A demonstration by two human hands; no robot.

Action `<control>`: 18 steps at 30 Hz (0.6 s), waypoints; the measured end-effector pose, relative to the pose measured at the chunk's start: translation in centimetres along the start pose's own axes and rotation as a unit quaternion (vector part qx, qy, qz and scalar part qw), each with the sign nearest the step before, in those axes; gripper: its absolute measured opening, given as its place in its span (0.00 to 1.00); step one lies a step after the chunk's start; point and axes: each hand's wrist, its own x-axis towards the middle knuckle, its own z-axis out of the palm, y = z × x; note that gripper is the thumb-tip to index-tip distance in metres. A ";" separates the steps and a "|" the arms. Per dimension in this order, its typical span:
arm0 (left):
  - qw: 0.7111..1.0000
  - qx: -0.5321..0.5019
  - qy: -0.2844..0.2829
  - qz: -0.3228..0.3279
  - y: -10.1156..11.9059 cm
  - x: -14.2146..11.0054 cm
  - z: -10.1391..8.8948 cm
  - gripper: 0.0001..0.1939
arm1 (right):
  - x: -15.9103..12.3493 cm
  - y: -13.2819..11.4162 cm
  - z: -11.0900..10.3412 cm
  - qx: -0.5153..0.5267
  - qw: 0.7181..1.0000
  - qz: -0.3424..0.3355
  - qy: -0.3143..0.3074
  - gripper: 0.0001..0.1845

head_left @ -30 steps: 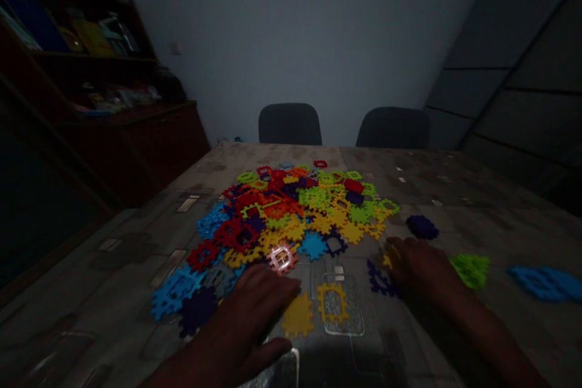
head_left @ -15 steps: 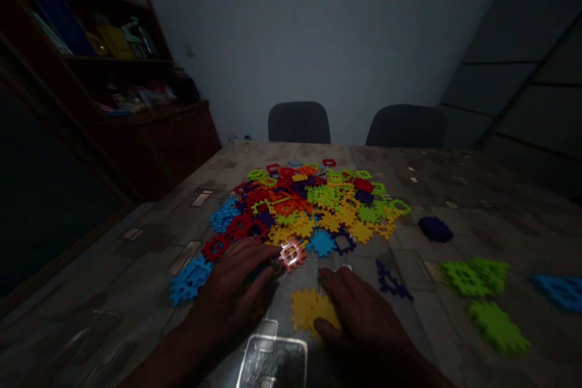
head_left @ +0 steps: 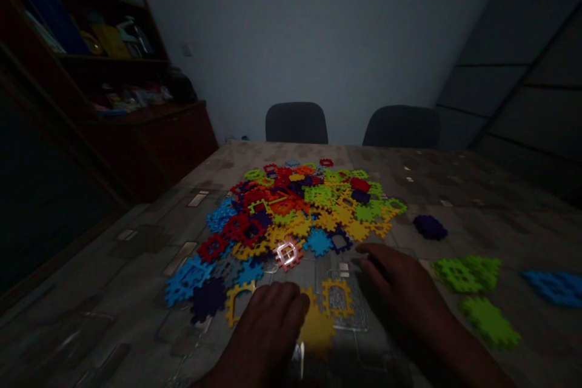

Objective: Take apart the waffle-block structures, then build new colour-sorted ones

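Note:
My left hand (head_left: 270,324) is in front, its fingers closed against the left edge of a yellow toothed building piece (head_left: 317,332); its thumb is hidden. On its left lies a yellow frame piece (head_left: 234,306), partly covered by the hand. Another yellow frame piece (head_left: 337,298) lies flat between the hands. My right hand (head_left: 400,282) hovers low over the table on the right, index finger and thumb apart, with nothing visible between them. A pink frame piece (head_left: 288,253) lies just beyond my left hand.
A broad pile of coloured interlocking pieces (head_left: 295,203) covers the table's middle. Blue pieces (head_left: 187,279) and a dark purple piece (head_left: 208,300) lie left. Purple (head_left: 430,227), green (head_left: 468,276) and blue (head_left: 555,287) pieces lie right. Two chairs (head_left: 296,123) stand behind.
My left hand has moved right and nearer to me, onto the yellow piece, uncovering pieces at left. My right hand has left that piece, moving right and forward; the dark purple strip there is now hidden.

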 end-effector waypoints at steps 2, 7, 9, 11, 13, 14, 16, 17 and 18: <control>0.999 0.036 -0.003 -0.017 0.0 0.2 0.4 0.43 | 0.0 0.0 0.0 0.001 1.000 0.005 -0.011 0.20; 0.992 0.067 -0.098 -0.050 1.0 1.8 -0.8 0.45 | 0.1 -0.2 0.0 0.007 1.000 0.005 -0.018 0.19; 0.987 0.060 -0.136 -0.056 1.7 2.4 -1.3 0.41 | 0.1 -0.2 0.0 0.010 1.000 0.002 -0.012 0.19; 0.986 0.058 -0.145 -0.056 2.1 2.6 -1.4 0.37 | 0.1 -0.1 0.1 0.011 1.000 0.000 -0.009 0.19; 0.987 0.058 -0.138 -0.052 2.3 2.5 -1.2 0.35 | 0.1 0.1 0.1 0.010 1.000 -0.001 -0.011 0.19; 0.988 0.056 -0.133 -0.050 2.3 2.4 -1.1 0.33 | 0.1 0.1 0.1 0.009 1.000 -0.001 -0.013 0.19; 0.991 0.042 -0.117 -0.046 2.0 2.0 -0.8 0.30 | 0.1 0.2 0.0 0.009 1.000 -0.004 -0.021 0.20; 0.993 0.029 -0.109 -0.042 1.8 1.8 -0.7 0.29 | 0.1 0.2 0.0 0.009 1.000 -0.005 -0.024 0.20; 0.995 0.010 -0.097 -0.036 1.5 1.7 -0.7 0.30 | 0.1 0.2 -0.1 0.010 1.000 -0.006 -0.025 0.20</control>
